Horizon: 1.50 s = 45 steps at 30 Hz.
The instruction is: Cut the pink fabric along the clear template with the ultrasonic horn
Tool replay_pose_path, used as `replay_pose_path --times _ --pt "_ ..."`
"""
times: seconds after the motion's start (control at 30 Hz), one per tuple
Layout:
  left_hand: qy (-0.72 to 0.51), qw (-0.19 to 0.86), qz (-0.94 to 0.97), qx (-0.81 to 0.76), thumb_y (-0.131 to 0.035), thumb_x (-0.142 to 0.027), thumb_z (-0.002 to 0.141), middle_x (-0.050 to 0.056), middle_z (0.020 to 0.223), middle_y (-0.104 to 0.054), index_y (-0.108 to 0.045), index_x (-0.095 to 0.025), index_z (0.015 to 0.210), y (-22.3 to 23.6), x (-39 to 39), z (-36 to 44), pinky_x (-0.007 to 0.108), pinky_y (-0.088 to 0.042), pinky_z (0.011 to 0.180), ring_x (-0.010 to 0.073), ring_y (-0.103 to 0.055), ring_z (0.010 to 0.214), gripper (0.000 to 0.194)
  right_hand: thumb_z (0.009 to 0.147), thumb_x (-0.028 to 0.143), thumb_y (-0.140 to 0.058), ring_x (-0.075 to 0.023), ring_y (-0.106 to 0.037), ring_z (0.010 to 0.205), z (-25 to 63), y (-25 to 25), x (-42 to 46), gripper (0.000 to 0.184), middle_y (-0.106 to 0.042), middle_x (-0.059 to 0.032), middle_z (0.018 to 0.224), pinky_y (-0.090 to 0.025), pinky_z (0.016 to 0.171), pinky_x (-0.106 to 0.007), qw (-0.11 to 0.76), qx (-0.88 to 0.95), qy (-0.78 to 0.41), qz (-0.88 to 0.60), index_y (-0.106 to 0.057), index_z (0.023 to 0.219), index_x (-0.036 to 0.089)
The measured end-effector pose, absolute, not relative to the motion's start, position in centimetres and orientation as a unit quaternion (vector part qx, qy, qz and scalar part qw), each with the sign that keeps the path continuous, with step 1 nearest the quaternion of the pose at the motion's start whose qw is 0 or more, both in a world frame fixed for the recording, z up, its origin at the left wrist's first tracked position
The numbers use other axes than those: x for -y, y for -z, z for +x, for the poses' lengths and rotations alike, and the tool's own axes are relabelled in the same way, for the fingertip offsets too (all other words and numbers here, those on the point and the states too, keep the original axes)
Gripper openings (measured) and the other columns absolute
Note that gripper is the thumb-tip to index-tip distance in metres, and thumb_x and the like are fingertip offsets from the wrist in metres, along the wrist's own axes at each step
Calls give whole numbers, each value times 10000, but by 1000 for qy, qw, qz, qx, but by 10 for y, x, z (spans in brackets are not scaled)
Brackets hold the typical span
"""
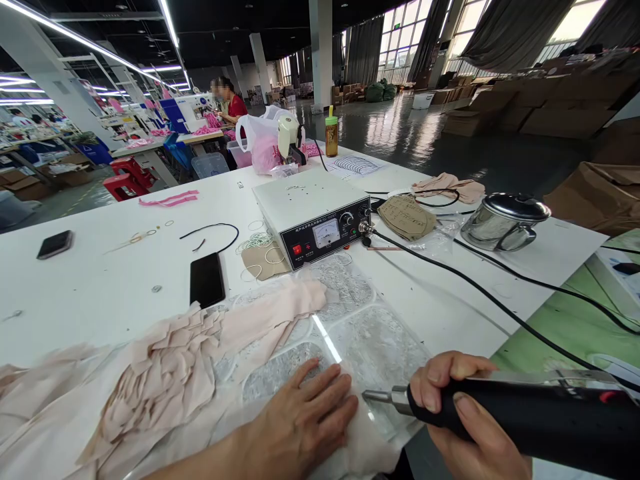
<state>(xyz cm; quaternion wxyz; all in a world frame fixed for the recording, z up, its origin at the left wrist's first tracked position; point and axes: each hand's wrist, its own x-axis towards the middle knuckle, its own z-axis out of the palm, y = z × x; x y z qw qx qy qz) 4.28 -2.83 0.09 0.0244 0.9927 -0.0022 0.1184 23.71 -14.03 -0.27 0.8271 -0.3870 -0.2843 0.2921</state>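
My right hand [465, 407] is wrapped around the black body of a handheld ultrasonic welder [555, 413]. Its metal tip points left, just beside my left fingertips. My left hand [305, 417] lies flat, fingers stretched, pressing on thin pale pink fabric [367, 433] over a clear plate [373, 333]. Further left lies a heap of cut beige-pink fabric pieces [160, 360], with a strip of it reaching across the plate. A cable runs from the welder to the white control box [310, 200] with a dial and a red switch.
A black phone [207, 280] lies left of the box, another phone [55, 244] farther left. Glass mug [505, 223], cardboard patterns [407, 218] and loose cables are at right. A bottle [331, 133] and plastic bag [265, 143] stand behind. A person in red [235, 103] works beyond.
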Motion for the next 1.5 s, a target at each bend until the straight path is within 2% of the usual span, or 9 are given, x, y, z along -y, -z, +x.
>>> replay_pose_path --times 0.37,0.63,1.1,1.27,1.4,1.5 --pt "-97 28 995 -4 -409 -268 1029 100 1300 -582 -561 -136 1245 -3 30 44 432 -394 1043 268 -502 1251 295 859 232 -566 -97 -511 538 236 4 140 50 -504 16 754 -514 508 -276 818 290 -292 -402 -517 855 232" --pt "-104 25 994 -12 -498 -293 998 93 1297 -567 -556 -156 1236 1 30 43 405 -365 1057 247 -494 1248 280 854 228 -580 -98 -509 533 234 3 139 51 -509 15 747 -513 505 -282 821 291 -294 -394 -529 852 230" --pt "-103 39 994 -18 -452 -278 1015 97 1271 -571 -552 -156 1232 2 31 46 427 -357 1049 260 -486 1239 268 869 228 -561 -107 -504 522 232 1 137 39 -517 10 734 -512 495 -290 810 317 -277 -409 -527 850 233" --pt "-109 35 993 -14 -444 -251 1013 99 1262 -579 -561 -150 1223 3 31 46 429 -356 1045 258 -495 1227 261 881 211 -550 -116 -527 540 234 2 137 100 -527 12 738 -512 520 -302 787 359 -282 -416 -498 798 230" --pt "-109 38 993 -4 -471 -289 1009 91 1273 -582 -556 -164 1243 2 27 44 440 -304 1087 251 -492 1232 278 858 234 -584 -115 -521 537 232 0 136 86 -524 13 725 -504 514 -296 800 326 -279 -420 -511 813 228" --pt "-104 38 993 26 -479 -326 1010 82 1274 -591 -551 -173 1256 1 16 45 478 -199 1147 245 -491 1235 298 841 258 -600 -100 -486 508 233 0 138 89 -508 20 704 -493 498 -280 822 282 -272 -414 -521 817 224"
